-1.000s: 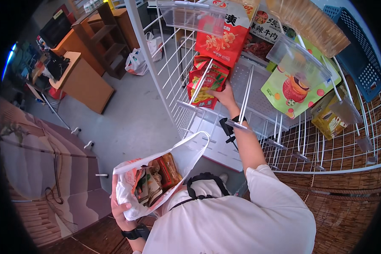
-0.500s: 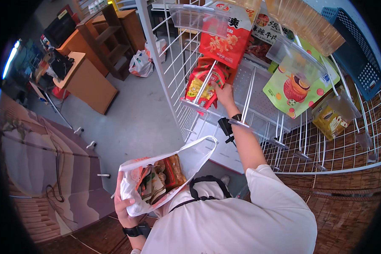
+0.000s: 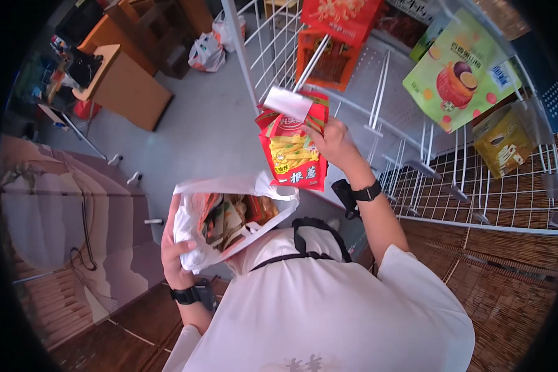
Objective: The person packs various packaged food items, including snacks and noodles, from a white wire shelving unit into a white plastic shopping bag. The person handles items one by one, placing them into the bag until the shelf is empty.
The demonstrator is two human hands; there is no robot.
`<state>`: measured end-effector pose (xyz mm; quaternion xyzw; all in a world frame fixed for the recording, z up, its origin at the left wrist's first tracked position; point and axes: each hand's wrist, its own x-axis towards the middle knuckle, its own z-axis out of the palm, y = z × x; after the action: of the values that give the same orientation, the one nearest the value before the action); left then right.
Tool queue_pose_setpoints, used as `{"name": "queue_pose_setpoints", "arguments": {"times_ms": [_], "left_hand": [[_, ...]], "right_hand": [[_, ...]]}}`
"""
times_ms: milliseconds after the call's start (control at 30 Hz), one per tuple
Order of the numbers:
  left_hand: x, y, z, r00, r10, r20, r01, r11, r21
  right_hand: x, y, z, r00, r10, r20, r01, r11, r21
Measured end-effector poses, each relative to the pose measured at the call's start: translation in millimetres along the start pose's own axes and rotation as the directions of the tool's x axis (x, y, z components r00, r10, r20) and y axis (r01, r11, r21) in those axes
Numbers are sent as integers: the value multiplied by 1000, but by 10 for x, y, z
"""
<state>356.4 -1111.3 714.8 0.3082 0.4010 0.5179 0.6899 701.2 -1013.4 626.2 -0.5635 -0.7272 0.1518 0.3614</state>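
Red snack packets [image 3: 296, 155] at the front end of a display hook [image 3: 315, 60].
My right hand [image 3: 336, 146] pinches their right edge; whether they're unhooked I can't tell. My left hand [image 3: 177, 249] grips a white plastic bag [image 3: 189, 230], its mouth open around packaged food [image 3: 237, 218].

It looked like a shop, or a corner set up as one: snack packets [image 3: 456, 80] hung on a white wire rack [image 3: 240, 56], and a white carrier bag [image 3: 232, 185] held more. Beyond, a wooden bench [image 3: 130, 90], dark screen [image 3: 80, 20] and brown shelf unit [image 3: 156, 37] on bare grey floor [image 3: 208, 118] suggested an office or storeroom alongside.
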Motion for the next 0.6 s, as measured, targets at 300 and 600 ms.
{"name": "queue_pose_setpoints", "arguments": {"times_ms": [300,600], "left_hand": [[120,-106,-138,995,-40,93,32,996,87],[356,-125,-40,986,-67,152,80,994,-76]], "right_hand": [[-830,-412,-196,966,-258,16,258,956,-141],[-1038,-1361,-852,980,-166,-108,173,983,68]]}}
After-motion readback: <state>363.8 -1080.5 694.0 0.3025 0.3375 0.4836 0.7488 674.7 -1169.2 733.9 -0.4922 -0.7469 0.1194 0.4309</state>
